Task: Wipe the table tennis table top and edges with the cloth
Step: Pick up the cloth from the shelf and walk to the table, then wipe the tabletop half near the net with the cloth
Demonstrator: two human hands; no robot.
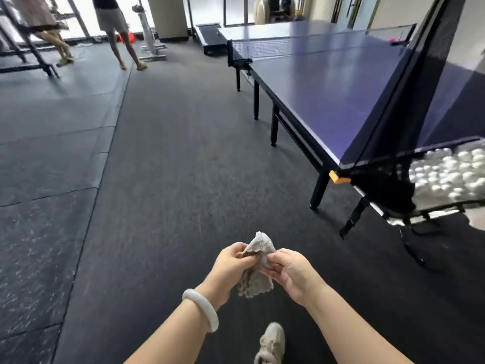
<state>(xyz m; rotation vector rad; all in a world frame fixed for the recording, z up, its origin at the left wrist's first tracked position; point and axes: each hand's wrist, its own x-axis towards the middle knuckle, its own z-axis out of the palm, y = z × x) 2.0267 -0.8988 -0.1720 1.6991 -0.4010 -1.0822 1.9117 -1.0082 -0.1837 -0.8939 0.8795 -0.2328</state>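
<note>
Beside the table (328, 95), basket (380, 185) holds white balls (451, 177).

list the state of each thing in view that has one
table: set up, untouched
net: stretched across the table
left hand: grips the cloth
right hand: pinches the cloth
cloth: crumpled, in the air, away from the table
basket: holds many white balls

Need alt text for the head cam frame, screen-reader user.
Seen from above, a person's left hand and right hand pinch a crumpled grey cloth between them over dark floor mats, not yet at the blue table tennis table ahead to the right. A mesh basket of white balls stands at the table's near end.
</note>
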